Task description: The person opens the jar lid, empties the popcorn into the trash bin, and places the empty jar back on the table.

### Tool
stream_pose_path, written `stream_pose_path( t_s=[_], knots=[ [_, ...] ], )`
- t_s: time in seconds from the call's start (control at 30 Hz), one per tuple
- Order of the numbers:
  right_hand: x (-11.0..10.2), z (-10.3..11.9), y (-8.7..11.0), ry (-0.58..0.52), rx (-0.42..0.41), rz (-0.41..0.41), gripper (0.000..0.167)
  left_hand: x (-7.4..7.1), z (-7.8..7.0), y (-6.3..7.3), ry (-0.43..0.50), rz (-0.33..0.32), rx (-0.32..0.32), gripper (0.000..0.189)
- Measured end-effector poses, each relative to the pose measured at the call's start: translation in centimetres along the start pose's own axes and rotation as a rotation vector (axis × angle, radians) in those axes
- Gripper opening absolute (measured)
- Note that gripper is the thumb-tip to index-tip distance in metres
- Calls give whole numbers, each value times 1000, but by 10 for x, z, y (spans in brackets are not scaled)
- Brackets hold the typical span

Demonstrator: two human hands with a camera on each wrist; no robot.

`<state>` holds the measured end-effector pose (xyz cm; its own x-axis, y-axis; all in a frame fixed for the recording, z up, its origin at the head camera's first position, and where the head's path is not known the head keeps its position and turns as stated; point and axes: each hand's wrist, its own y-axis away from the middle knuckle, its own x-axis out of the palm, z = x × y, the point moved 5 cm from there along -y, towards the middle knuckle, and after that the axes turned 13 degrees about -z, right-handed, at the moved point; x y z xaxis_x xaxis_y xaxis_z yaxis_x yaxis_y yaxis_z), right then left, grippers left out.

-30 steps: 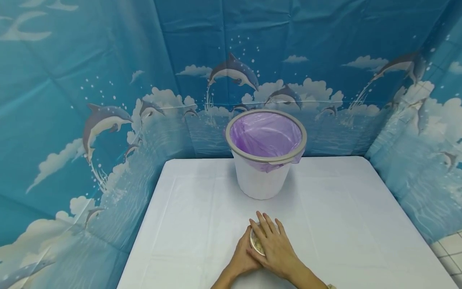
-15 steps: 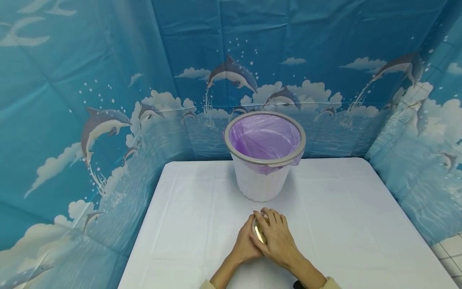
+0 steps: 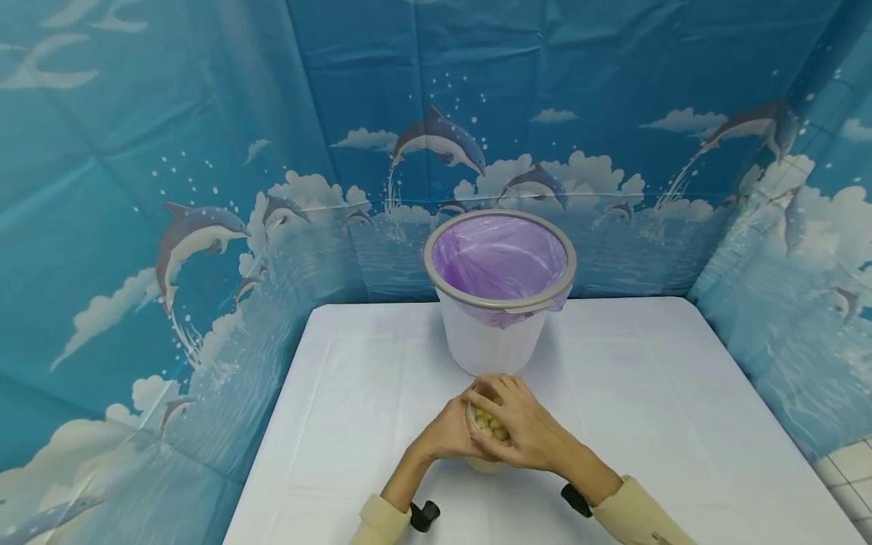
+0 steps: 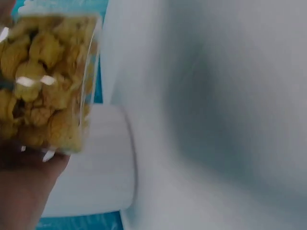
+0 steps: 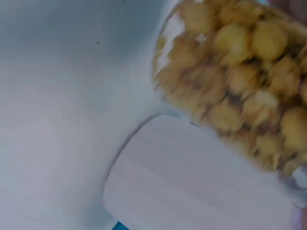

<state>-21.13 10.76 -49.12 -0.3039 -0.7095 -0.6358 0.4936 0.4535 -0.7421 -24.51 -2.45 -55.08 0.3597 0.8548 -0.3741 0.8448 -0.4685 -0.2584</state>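
Note:
A clear jar (image 3: 492,425) of what looks like caramel popcorn is up off the white table in front of the bin. My left hand (image 3: 443,433) grips the jar's side. The fingers of my right hand (image 3: 527,433) curl over its top rim, with yellow popcorn showing between finger and thumb. In the left wrist view the packed popcorn (image 4: 45,81) shows through the see-through wall, with part of the left hand (image 4: 29,187) beneath it. The right wrist view has the jar (image 5: 240,81) tilted and close. Much of the lid area is hidden under the right hand.
Beyond the hands a white bin (image 3: 492,341) stands on the table (image 3: 368,424), lined with a purple bag (image 3: 511,257) under a grey rim. A blue dolphin-print curtain (image 3: 327,151) encloses the table's back and sides.
The jar and both hands have risen and moved toward the bin. The right hand, flat across the top a second ago, has curled its fingers around the rim.

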Motion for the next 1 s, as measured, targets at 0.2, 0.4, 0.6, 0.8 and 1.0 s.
stream_pose_path(
  t_s=[0.2,0.4,0.6,0.8,1.0],
  knots=[
    [-2,4,-2,0,125,125,61,-7,-4,-1,-206,-86,-11,101],
    [9,8,-12,243,492,36,61,8,-21,5,-565,-422,121,91],
    [16,11,-20,363,400,-126,42,9,-24,5,-500,-461,91,84],
    [10,9,-19,150,31,-18,40,-16,-11,1,-101,-135,21,97],
    [4,14,-14,-7,21,106,58,-27,-4,1,-60,22,-13,108]
  ],
)
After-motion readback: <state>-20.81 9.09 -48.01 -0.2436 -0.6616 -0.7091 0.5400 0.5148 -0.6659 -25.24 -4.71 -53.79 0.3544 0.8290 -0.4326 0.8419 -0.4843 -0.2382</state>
